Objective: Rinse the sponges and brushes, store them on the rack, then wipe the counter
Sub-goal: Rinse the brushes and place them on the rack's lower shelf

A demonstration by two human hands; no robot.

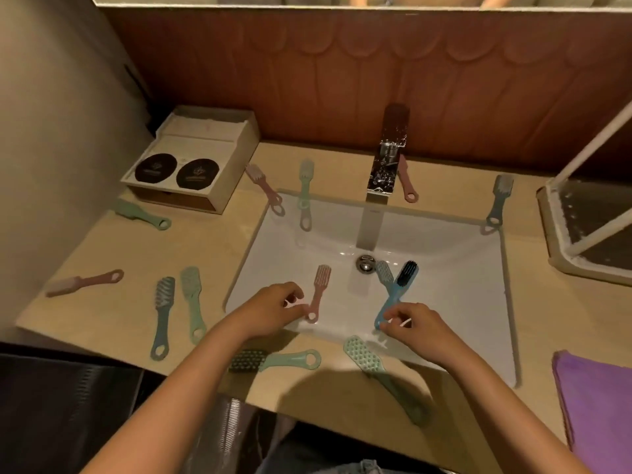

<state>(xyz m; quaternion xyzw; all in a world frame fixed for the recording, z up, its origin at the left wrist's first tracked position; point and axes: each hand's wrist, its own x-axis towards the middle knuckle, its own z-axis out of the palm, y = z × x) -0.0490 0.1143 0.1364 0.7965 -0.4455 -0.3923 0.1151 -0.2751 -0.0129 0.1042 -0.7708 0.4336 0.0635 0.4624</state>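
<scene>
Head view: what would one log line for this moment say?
left hand pinches pink brush | right hand pinches black-bristled blue brush | both brushes over sink basin

A bathroom vanity: my left hand (pixel 273 309) and right hand (pixel 415 325) reach over a white rectangular basin (pixel 461 285) sunk into a beige counter (pixel 113 313). Beyond my grip a square chrome tap (pixel 386 165) stands at the basin's back edge, against a carved wooden wall panel (pixel 342 80), with the lower edge of a mirror (pixel 307 0) above. Far left of my hands sits a cream box (pixel 205 148) bearing two round black discs (pixel 155 167); to the right, a purple cloth (pixel 598 405) lies on the counter.
</scene>
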